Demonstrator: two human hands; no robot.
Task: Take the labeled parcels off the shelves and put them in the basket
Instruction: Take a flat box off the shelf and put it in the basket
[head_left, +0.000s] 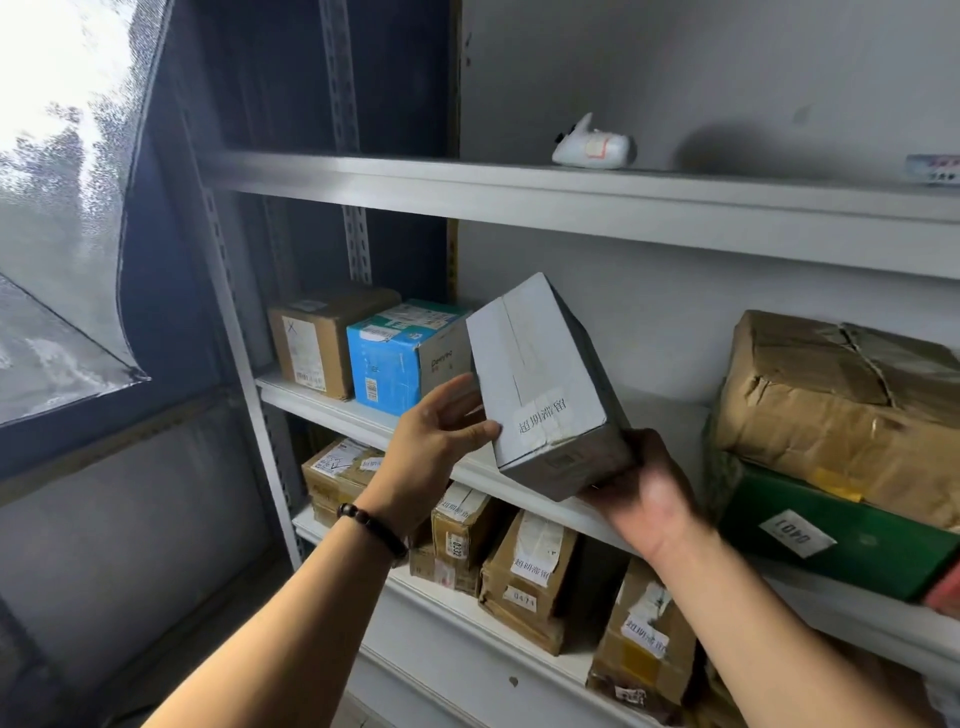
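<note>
The grey box (540, 384) sits between the two hands, lifted clear of the middle shelf (363, 415) and held in the air in front of it. Its long axis runs steeply upward from the hands, leaning a little to the left, so the low end is at the hands and the far end stands well above them. A white label (543, 415) with printed characters is on the face turned toward the person, close to that low end.

The right hand (644, 488) takes the weight: it cups the bottom right corner from underneath, with the fingers curled round behind the box where they are mostly hidden. The left hand (441, 431) steadies the opposite side, thumb laid along the lower left edge of the labelled face and fingers reaching up behind the left side. Both hands therefore grip the same short end, apart by the width of the box.

Just beyond the left hand stand a blue box (395, 358) and a brown box (317, 343); beyond the right hand lies a crumpled brown parcel (831, 410) on a green box (841, 540).

The basket is not in view, so which way it lies from the hands cannot be told. Since the tall end is unsupported, the box probably needs tipping level before it is carried off.
</note>
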